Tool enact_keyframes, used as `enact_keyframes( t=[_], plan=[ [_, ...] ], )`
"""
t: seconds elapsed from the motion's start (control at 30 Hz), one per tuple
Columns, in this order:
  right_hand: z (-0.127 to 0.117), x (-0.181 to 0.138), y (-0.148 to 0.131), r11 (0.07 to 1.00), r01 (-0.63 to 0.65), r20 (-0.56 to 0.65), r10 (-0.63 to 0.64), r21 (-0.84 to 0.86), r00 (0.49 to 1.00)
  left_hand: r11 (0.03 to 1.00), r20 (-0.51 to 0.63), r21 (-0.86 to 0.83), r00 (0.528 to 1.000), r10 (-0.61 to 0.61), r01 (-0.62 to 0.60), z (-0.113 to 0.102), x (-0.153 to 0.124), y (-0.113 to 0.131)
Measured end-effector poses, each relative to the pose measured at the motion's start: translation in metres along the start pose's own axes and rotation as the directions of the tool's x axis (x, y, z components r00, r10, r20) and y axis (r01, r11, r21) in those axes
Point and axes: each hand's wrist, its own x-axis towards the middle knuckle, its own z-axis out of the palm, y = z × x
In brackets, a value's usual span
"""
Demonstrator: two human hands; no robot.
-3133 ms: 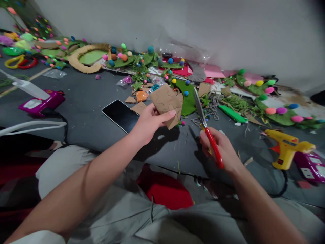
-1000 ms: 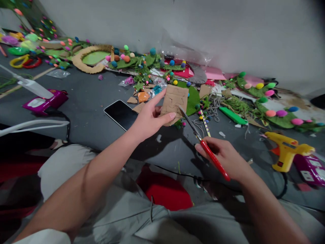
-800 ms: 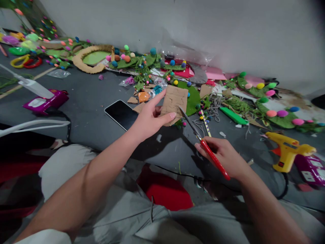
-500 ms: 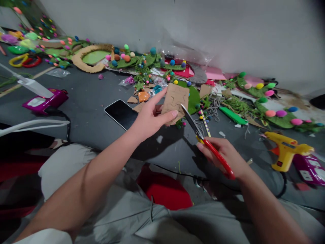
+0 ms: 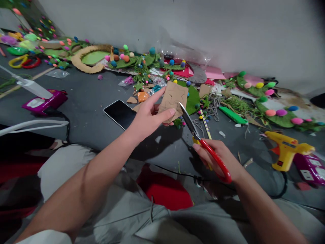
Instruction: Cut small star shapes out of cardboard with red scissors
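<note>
My left hand (image 5: 149, 118) grips a small piece of brown cardboard (image 5: 175, 96) above the table, thumb on its face. A star outline is drawn on the cardboard. In my right hand (image 5: 215, 154) is a pair of scissors (image 5: 189, 122) with red and yellow handles. Their blades look closed, or nearly so, and the tip is at the cardboard's right side; whether it touches I cannot tell. Below my left hand a phone (image 5: 119, 113) lies on the table, partly covered by the hand.
A yellow glue gun (image 5: 286, 149) stands at the right by a purple power strip (image 5: 309, 169). Another purple power strip (image 5: 44, 101) with a white plug is at the left. Green felt pieces with pompoms (image 5: 276, 113), a tan ring (image 5: 78, 61) and a green comb-like thing (image 5: 232, 114) line the back.
Both hands have shifted slightly left. The cardboard has tilted so that its star outline shows more clearly, and the scissors have moved along with it.
</note>
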Motion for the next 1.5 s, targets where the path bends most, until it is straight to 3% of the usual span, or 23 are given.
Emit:
enact_keyframes(
  t=[1.5],
  plan=[
    [0.015, 0.0, 0.001, 0.996, 0.078, -0.117, -0.082, -0.033, 0.99, 0.999, -0.033, -0.037, 0.999, 0.016, -0.017, 0.005, -0.008, 0.01]
  ],
)
